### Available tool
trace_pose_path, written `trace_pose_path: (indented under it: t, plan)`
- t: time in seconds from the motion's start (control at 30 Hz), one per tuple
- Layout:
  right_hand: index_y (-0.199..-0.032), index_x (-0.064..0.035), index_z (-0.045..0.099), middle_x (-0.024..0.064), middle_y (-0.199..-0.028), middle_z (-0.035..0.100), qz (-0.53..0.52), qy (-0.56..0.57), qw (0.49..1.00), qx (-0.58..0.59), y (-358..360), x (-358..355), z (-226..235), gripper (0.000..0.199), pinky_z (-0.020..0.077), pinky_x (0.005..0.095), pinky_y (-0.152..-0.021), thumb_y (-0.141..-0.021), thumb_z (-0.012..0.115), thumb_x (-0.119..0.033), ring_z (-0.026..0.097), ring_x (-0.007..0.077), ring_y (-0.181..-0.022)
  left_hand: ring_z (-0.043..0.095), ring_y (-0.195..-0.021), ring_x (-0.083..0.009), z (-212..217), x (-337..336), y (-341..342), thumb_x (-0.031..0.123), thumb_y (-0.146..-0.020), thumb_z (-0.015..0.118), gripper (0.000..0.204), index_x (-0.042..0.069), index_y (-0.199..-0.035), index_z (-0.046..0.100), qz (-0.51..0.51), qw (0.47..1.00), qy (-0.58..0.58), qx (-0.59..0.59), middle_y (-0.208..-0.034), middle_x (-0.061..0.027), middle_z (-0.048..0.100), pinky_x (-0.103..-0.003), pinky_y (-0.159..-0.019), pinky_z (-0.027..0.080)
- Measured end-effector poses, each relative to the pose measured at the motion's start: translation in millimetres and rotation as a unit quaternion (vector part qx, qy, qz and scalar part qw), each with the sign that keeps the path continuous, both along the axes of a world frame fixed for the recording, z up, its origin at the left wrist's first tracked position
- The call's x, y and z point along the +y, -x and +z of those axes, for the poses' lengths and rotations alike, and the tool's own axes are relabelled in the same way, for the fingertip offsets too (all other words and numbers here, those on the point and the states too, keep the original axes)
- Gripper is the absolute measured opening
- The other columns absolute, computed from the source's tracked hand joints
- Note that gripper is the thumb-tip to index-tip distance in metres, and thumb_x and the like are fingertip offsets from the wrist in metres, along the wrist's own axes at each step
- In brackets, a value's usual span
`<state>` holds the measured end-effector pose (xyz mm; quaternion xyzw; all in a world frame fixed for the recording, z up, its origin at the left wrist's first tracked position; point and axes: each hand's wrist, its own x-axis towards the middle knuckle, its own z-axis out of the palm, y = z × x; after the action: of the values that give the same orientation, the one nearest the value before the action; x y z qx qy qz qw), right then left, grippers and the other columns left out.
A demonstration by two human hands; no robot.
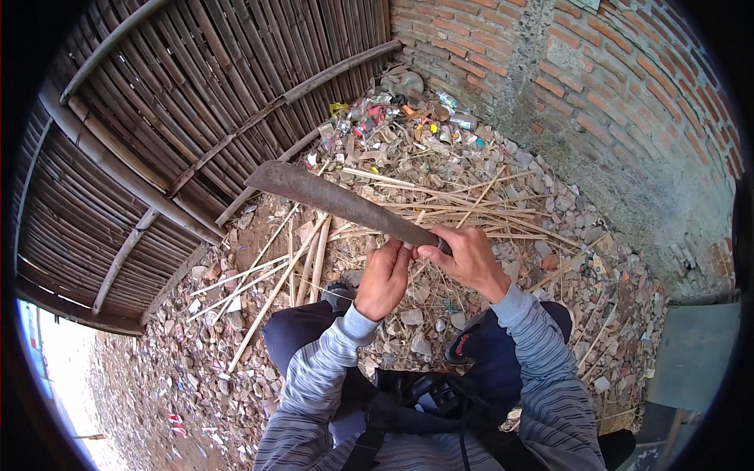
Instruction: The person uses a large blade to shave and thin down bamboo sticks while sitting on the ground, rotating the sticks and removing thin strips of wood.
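Observation:
A long machete (338,198) with a broad, dull brown blade lies across the view in front of me, its wide tip toward the upper left. My right hand (469,263) is closed around its narrow end, by the handle. Close beside it, just under the blade, my left hand (382,280) has its fingers pinched together. Whatever sits between those fingertips is too small to make out. Beyond the blade, pale split bamboo strips (463,210) lie in a loose pile on the rubble. More strips (302,263) fan out to the left of my hands.
Broken stones and rubble (416,343) cover the ground around my feet. A bamboo slat wall (181,102) rises at the left, and a brick wall (597,94) at the right. Colourful litter (408,118) is heaped in the far corner. A grey panel (695,353) stands at right.

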<state>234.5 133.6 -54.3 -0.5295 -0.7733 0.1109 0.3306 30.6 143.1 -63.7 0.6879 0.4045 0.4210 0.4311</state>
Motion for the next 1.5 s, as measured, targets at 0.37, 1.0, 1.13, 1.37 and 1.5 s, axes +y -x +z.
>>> trace_pose_path:
  t: [0.37, 1.0, 1.13, 1.37, 1.5]
  plan:
    - [-0.107, -0.0008, 0.075, 0.0137, -0.054, 0.057, -0.03, -0.025, 0.999, 0.025, -16.0, 15.3, -23.8, 0.063, 0.0459, 0.0463, -0.051, -0.102, 0.057, -0.061, 0.06, 0.0316, -0.049, 0.049, -0.05, -0.0234, 9.1, -10.5, -1.6, 0.016, -0.109, 0.053, 0.026, 0.0, -0.09, 0.06, 0.025, 0.997, -0.054, 0.039, -0.061, -0.0134, 0.053, -0.039, -0.053, 0.038]
    - [-0.143, -0.0097, 0.038, 0.0092, -0.072, 0.069, -0.14, 0.001, 0.967, 0.212, 30.7, -6.4, -3.5, 0.074, 0.0464, 0.0406, -0.059, -0.086, 0.085, -0.016, 0.067, 0.0274, -0.062, 0.062, -0.077, -0.0054, 3.8, 9.7, -1.6, 0.014, -0.098, 0.076, 0.028, 0.0, -0.115, 0.06, -0.014, 0.96, 0.172, -0.222, -0.093, 0.0004, 0.063, -0.018, -0.068, 0.051]
    - [-0.142, -0.009, 0.038, 0.011, -0.072, 0.067, -0.113, -0.006, 0.971, 0.212, 44.7, -10.6, -13.0, 0.077, 0.0465, 0.0429, -0.059, -0.083, 0.087, -0.013, 0.068, 0.0304, -0.064, 0.061, -0.075, -0.0018, -19.0, 16.7, -5.8, 0.011, -0.095, 0.079, 0.026, -0.001, -0.114, 0.065, 0.038, 0.957, 0.121, -0.26, -0.097, 0.0008, 0.066, -0.017, -0.058, 0.046]
    - [-0.144, -0.0054, 0.042, 0.0124, -0.096, 0.07, -0.004, 0.048, 0.968, 0.247, 36.4, -14.1, -12.3, 0.071, 0.0548, 0.0392, -0.074, -0.088, 0.083, -0.019, 0.072, 0.0265, -0.082, 0.067, -0.08, -0.0077, -15.5, 19.6, 5.1, 0.008, -0.095, 0.078, 0.02, -0.004, -0.109, 0.07, 0.062, 0.965, 0.095, -0.236, -0.099, -0.0056, 0.074, -0.022, -0.068, 0.054]
    - [-0.141, -0.0026, 0.051, 0.013, -0.121, 0.066, 0.053, 0.124, 0.915, 0.381, 18.2, -6.5, -4.1, 0.06, 0.0538, 0.0405, -0.094, -0.093, 0.077, -0.029, 0.067, 0.0245, -0.11, 0.065, -0.072, -0.0055, -9.1, 19.1, 11.1, 0.007, -0.095, 0.078, 0.024, -0.005, -0.115, 0.071, 0.057, 0.981, 0.069, -0.17, -0.097, -0.0049, 0.075, -0.021, -0.06, 0.051]
